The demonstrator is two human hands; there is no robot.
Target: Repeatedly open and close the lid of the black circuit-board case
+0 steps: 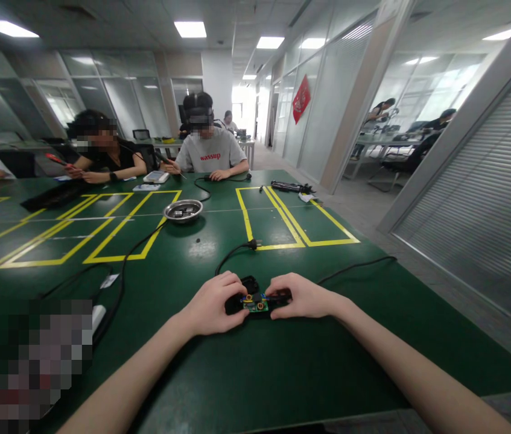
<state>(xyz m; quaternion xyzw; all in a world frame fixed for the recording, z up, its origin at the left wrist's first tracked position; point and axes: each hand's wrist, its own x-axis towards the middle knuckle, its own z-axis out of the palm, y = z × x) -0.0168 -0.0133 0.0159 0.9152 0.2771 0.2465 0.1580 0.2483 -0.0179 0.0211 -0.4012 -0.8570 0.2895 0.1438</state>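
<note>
A shiny metal bowl (pixel 169 214) holds small metal parts (pixel 186 213) on the green table (pixel 327 361), while nearer, just short of a black plug (pixel 252 244), the left hand (pixel 216 303) and right hand (pixel 303 295) pinch opposite ends of a green circuit board (pixel 255 307) against black casing (pixel 250 283), and a co-worker's shirt (pixel 212 146) opposite reads "wassup".

And I'm counting over my feed: one left hand (pixel 216 304), one right hand (pixel 303 295), two of them! Between them, one green circuit board (pixel 256 307) carrying two ring coils (pixel 260 305). Further out I get one metal bowl (pixel 183 220), one black plug (pixel 253 244) near the board, one red diamond hanging (pixel 301 99), and three people (pixel 212 147) around the far side of one green table (pixel 327 355)!
</note>
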